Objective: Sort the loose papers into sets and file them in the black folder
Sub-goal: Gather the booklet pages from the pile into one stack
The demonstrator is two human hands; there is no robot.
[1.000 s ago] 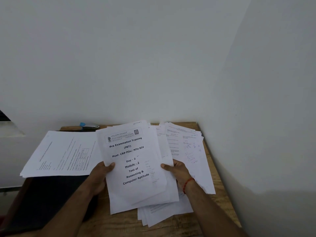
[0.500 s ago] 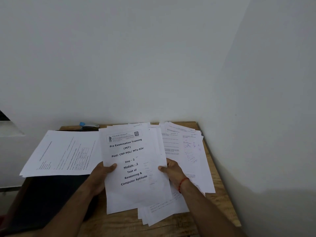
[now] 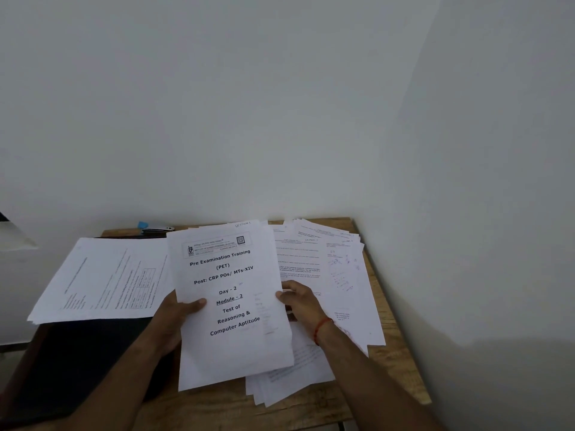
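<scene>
Printed paper set [image 3: 231,353] tilted above loose papers [image 3: 348,275], black folder [image 3: 77,362] leftward.

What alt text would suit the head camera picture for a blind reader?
The left hand and right hand grip a paper stack whose cover sheet reads "Pre Examination Training", over a wooden table. Loose papers spread to its right; more sheets partly cover a black folder at left.

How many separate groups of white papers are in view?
3: a titled set held by the left hand and right hand, a stack partly on the black folder, a fanned spread on the wooden table at right. Further sheets may be hidden underneath.
</scene>
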